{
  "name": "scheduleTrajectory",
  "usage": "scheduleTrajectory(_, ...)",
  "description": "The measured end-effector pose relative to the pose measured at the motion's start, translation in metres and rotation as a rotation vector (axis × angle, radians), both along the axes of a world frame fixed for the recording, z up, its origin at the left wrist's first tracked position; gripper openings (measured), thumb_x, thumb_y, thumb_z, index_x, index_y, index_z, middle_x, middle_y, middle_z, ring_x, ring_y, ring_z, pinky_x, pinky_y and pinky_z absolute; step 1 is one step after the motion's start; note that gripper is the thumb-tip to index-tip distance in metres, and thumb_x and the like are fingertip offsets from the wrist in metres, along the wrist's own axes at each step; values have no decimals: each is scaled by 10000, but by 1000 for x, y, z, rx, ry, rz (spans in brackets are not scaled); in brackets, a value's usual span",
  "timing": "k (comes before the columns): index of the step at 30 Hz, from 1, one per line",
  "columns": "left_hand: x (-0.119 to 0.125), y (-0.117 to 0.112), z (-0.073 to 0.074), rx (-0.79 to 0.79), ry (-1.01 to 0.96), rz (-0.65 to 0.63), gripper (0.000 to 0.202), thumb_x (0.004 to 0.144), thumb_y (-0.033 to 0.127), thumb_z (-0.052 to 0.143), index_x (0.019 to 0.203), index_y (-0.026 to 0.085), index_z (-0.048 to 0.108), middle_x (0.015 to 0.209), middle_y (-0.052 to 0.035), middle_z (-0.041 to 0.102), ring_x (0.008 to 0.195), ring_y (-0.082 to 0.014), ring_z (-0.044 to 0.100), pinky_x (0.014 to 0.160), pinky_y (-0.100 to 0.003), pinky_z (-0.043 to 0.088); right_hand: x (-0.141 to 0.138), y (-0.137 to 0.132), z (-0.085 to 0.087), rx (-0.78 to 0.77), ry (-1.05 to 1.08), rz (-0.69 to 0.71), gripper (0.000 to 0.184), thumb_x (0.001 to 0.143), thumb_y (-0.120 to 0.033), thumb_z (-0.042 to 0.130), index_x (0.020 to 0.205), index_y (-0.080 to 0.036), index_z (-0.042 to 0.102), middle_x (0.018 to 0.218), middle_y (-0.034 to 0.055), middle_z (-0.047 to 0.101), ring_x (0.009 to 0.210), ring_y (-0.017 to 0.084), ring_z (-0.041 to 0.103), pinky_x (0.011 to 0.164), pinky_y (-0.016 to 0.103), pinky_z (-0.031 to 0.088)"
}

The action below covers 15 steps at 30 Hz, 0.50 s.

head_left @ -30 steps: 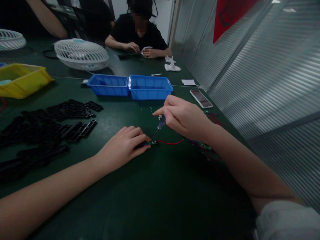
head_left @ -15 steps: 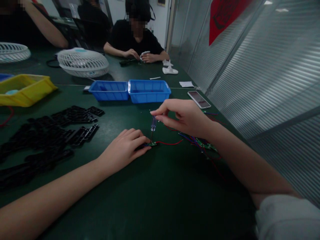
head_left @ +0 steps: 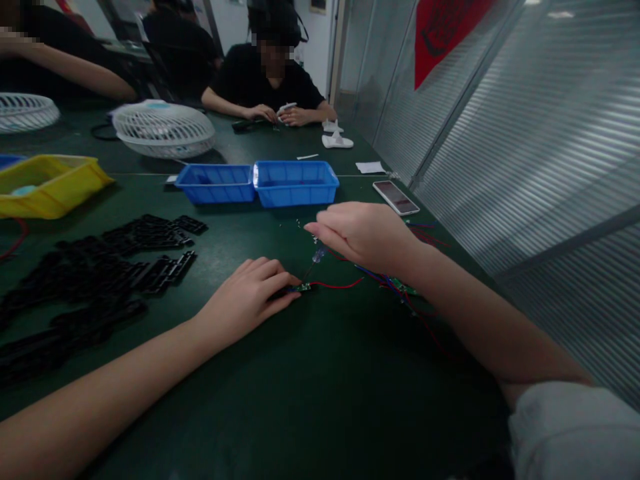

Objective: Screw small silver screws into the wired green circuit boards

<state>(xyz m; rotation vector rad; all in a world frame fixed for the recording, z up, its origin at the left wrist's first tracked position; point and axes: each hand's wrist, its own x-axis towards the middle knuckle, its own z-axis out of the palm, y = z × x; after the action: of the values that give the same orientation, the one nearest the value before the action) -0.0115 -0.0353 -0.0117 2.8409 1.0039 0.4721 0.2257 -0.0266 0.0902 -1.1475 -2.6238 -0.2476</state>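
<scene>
My left hand (head_left: pixel 260 288) rests on the table, closed on a small green circuit board (head_left: pixel 304 287). Most of the board is hidden under the fingers, and a red wire (head_left: pixel 340 286) runs from it to the right. My right hand (head_left: pixel 357 232) is closed around a screwdriver (head_left: pixel 319 254) with a clear handle. The screwdriver leans to the right, its thin shaft reaching down to the board beside my left fingertips. Tiny screws (head_left: pixel 299 223) lie scattered just beyond my right hand. Under my right wrist is a heap of wired circuit boards (head_left: pixel 400 285).
Black plastic parts (head_left: pixel 125 257) are piled to the left. Two blue bins (head_left: pixel 297 193) and a yellow bin (head_left: pixel 55 193) stand farther back, with white fan grilles (head_left: pixel 163 130) behind. A phone (head_left: pixel 396 197) lies at the right edge. A co-worker (head_left: pixel 270 87) sits across the table.
The screwdriver has gone from nearly upright to tilted right. My right hand has curled further around its handle and shifted slightly right. My left hand stays on the board.
</scene>
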Motion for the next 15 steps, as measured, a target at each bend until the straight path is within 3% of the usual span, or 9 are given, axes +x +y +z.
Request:
scheduleTrajectory(3, 0, 0, 1, -19, 6, 3, 252, 967, 394, 498, 1108, 236, 635, 1024, -63, 606, 916, -217, 536, 782, -371, 418, -1, 1, -6, 2, -58, -84, 652, 1011, -525, 180, 770, -158, 662, 691, 63, 643, 666, 163, 552, 562, 294, 204)
scheduleTrajectory(6, 0, 0, 1, -20, -9, 0, 251, 964, 397, 505, 1098, 233, 638, 1009, -60, 606, 905, -212, 538, 780, -366, 419, 1, 2, -6, -12, -44, -90, 509, 999, -454, 271, 883, -151, 663, 767, 71, 654, 685, 172, 556, 556, 288, 224)
scheduleTrajectory(11, 0, 0, -1, -17, -16, -2, 259, 965, 407, 501, 1098, 235, 641, 995, -60, 607, 910, -210, 535, 782, -361, 412, 4, 5, -5, -166, 140, 229, 291, 957, -183, 338, 1067, -138, 603, 1040, 81, 598, 842, 146, 563, 724, 268, 391)
scheduleTrajectory(15, -1, 0, -1, -23, 1, 5, 256, 970, 404, 492, 1098, 235, 634, 1007, -58, 602, 918, -213, 527, 798, -370, 405, 2, 5, -7, -190, 320, 348, 188, 979, -217, 427, 1105, -113, 521, 996, 67, 600, 840, 124, 560, 749, 243, 422)
